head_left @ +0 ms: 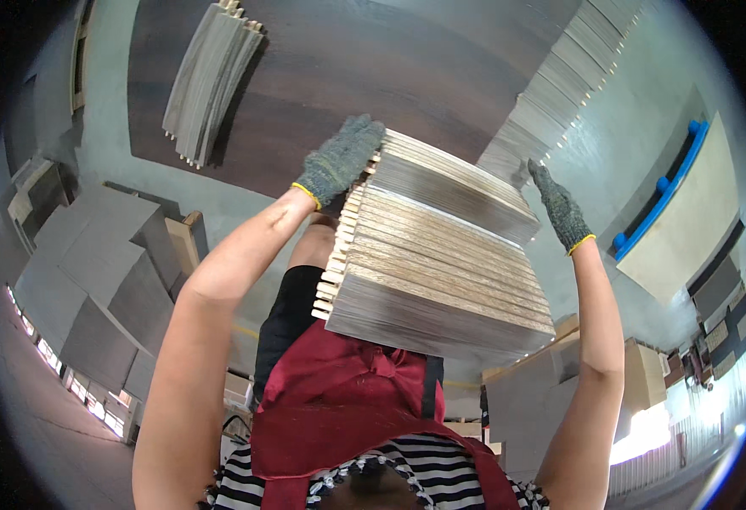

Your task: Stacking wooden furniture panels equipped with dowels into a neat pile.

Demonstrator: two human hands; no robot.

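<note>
A thick stack of grey-faced wooden planks (449,234) with pale edges is in front of my apron, over my legs. Short pale tongues stick out along its left end, and a grey-faced gap runs between its far and near parts. My left hand (341,160), in a dark knit glove with a yellow cuff, grips the far left corner, fingertips bent over the edge. At the far right corner, my right hand (562,208), gloved the same way, has its fingers stretched out beside the stack; a narrow gap seems to separate them. What bears the stack's weight is hidden.
Beyond lies a wide dark brown board (347,76) with a bundle of grey planks (211,85) on its left. A long row of overlapping planks (551,93) runs along its right edge. Grey panels (93,272) stand at left; a pale board with blue fittings (666,195) is at right.
</note>
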